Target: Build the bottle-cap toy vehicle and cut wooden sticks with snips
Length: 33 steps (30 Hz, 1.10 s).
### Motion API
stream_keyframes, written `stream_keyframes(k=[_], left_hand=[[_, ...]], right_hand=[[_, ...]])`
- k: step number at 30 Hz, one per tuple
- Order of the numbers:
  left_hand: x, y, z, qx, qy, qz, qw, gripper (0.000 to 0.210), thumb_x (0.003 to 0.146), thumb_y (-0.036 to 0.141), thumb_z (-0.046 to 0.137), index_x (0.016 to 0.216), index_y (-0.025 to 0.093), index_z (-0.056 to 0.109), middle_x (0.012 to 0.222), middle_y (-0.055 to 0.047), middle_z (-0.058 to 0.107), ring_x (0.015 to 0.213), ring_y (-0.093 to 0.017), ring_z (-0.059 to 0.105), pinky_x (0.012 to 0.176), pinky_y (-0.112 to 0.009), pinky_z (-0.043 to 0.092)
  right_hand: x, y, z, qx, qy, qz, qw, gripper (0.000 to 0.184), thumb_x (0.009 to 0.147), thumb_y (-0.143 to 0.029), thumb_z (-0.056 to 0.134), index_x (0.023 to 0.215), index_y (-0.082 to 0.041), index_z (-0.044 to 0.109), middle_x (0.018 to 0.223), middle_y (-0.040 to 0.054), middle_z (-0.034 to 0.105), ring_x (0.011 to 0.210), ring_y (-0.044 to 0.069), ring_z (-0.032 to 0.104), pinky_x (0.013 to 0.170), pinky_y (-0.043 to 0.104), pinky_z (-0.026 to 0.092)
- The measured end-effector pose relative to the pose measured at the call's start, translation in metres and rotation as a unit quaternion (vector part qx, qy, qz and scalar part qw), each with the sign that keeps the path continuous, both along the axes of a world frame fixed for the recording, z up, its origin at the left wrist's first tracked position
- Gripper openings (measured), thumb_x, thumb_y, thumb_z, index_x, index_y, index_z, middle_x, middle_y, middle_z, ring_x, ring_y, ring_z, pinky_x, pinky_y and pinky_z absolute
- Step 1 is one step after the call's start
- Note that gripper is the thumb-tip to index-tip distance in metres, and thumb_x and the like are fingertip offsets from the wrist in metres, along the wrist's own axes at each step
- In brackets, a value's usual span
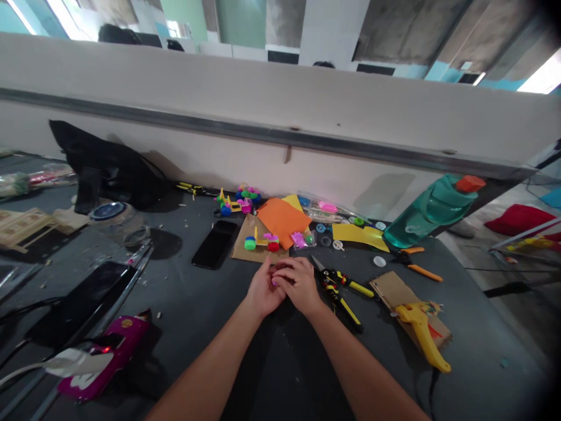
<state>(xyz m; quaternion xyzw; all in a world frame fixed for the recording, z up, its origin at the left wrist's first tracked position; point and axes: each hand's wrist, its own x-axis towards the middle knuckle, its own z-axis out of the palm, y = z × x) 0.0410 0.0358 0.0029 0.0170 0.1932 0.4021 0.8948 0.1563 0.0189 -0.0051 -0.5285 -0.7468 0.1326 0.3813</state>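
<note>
My left hand (264, 290) and my right hand (301, 285) are together over the table near its middle. A small pink-purple piece (274, 283) shows between their fingers, too covered to name. My left hand is cupped under it, while the right fingers curl over and pinch. Just beyond them, a small toy with colored wheels and a yellow bar (262, 242) sits on a cardboard piece (245, 251). Close to the right hand lie pliers with yellow-black handles (335, 286). A small pink packet (299, 239) is behind the fingers.
Orange sheet (283, 217) and yellow strip (359, 234) lie at the back. A phone (215, 244) is left; a teal bottle (432, 211), orange-handled cutters (418, 266) and a yellow glue gun (421, 330) are right. A magenta power strip (125, 345) and jar (118, 224) stand left.
</note>
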Motion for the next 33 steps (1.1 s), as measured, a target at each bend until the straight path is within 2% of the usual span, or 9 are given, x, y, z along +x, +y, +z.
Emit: stream_keyframes(k=[3, 7, 9, 11, 14, 19, 25, 33], left_hand=[[0.0, -0.001, 0.0, -0.011, -0.014, 0.009, 1.0, 0.042, 0.091, 0.04, 0.033, 0.08, 0.009, 0.06, 0.074, -0.009, 0.064, 0.069, -0.014, 0.063, 0.066, -0.023, 0.052], [-0.001, -0.001, 0.0, 0.003, -0.02, 0.026, 0.999, 0.04, 0.091, 0.038, 0.034, 0.088, 0.008, 0.061, 0.073, -0.009, 0.066, 0.069, -0.016, 0.063, 0.071, -0.028, 0.052], [-0.003, 0.0, -0.001, 0.008, -0.02, 0.026, 0.999, 0.046, 0.09, 0.041, 0.032, 0.098, 0.006, 0.06, 0.081, -0.013, 0.067, 0.076, -0.019, 0.064, 0.074, -0.03, 0.051], [-0.006, 0.002, -0.002, 0.003, -0.013, 0.038, 0.999, 0.051, 0.09, 0.042, 0.03, 0.11, 0.004, 0.056, 0.093, -0.016, 0.067, 0.089, -0.022, 0.064, 0.081, -0.034, 0.049], [-0.011, 0.005, -0.004, -0.009, -0.006, 0.062, 0.998, 0.057, 0.09, 0.043, 0.026, 0.125, 0.002, 0.045, 0.108, -0.02, 0.062, 0.106, -0.026, 0.057, 0.093, -0.041, 0.042], [-0.014, 0.01, -0.006, -0.006, -0.004, 0.063, 0.998, 0.061, 0.09, 0.044, 0.024, 0.131, 0.001, 0.037, 0.119, -0.023, 0.056, 0.115, -0.029, 0.051, 0.1, -0.045, 0.035], [-0.013, 0.011, -0.007, -0.016, 0.003, 0.087, 0.996, 0.064, 0.09, 0.045, 0.026, 0.133, -0.002, 0.033, 0.124, -0.025, 0.051, 0.116, -0.03, 0.05, 0.098, -0.044, 0.037], [-0.012, 0.012, -0.006, -0.026, 0.026, 0.08, 0.996, 0.064, 0.09, 0.047, 0.023, 0.132, 0.0, 0.035, 0.124, -0.025, 0.052, 0.113, -0.029, 0.052, 0.096, -0.043, 0.04]], right_hand=[[0.004, 0.0, -0.001, 0.01, -0.014, 0.003, 1.0, 0.02, 0.081, -0.036, 0.058, 0.098, -0.031, 0.067, 0.104, -0.0008, 0.064, 0.1, 0.019, 0.049, 0.09, 0.037, 0.033], [0.009, -0.004, 0.004, 0.051, -0.003, -0.014, 0.999, 0.035, 0.092, -0.028, 0.032, 0.12, -0.027, 0.054, 0.118, 0.0022, 0.059, 0.111, 0.018, 0.048, 0.099, 0.04, 0.03], [0.008, -0.008, 0.008, 0.067, -0.046, -0.005, 0.997, 0.042, 0.092, -0.03, 0.028, 0.132, -0.023, 0.041, 0.131, 0.0053, 0.049, 0.122, 0.02, 0.041, 0.105, 0.045, 0.023], [0.005, -0.013, 0.013, 0.067, -0.124, 0.043, 0.989, 0.053, 0.09, -0.037, 0.032, 0.139, -0.019, 0.027, 0.141, 0.0073, 0.037, 0.131, 0.024, 0.028, 0.108, 0.05, 0.013], [0.0, -0.018, 0.015, 0.047, -0.209, 0.107, 0.971, 0.065, 0.087, -0.047, 0.037, 0.142, -0.018, 0.017, 0.146, 0.0066, 0.026, 0.136, 0.028, 0.015, 0.108, 0.054, 0.0], [0.001, -0.019, 0.012, 0.017, -0.229, 0.109, 0.967, 0.066, 0.087, -0.051, 0.036, 0.142, -0.021, 0.016, 0.146, 0.0043, 0.028, 0.137, 0.028, 0.01, 0.107, 0.058, -0.003], [0.003, -0.021, 0.017, 0.023, -0.233, 0.141, 0.962, 0.059, 0.088, -0.049, 0.037, 0.141, -0.025, 0.022, 0.142, 0.0022, 0.035, 0.137, 0.028, 0.012, 0.107, 0.06, -0.004], [0.001, -0.021, 0.017, 0.018, -0.228, 0.149, 0.962, 0.055, 0.09, -0.045, 0.036, 0.14, -0.025, 0.025, 0.139, 0.0023, 0.039, 0.136, 0.027, 0.015, 0.107, 0.061, -0.002]])
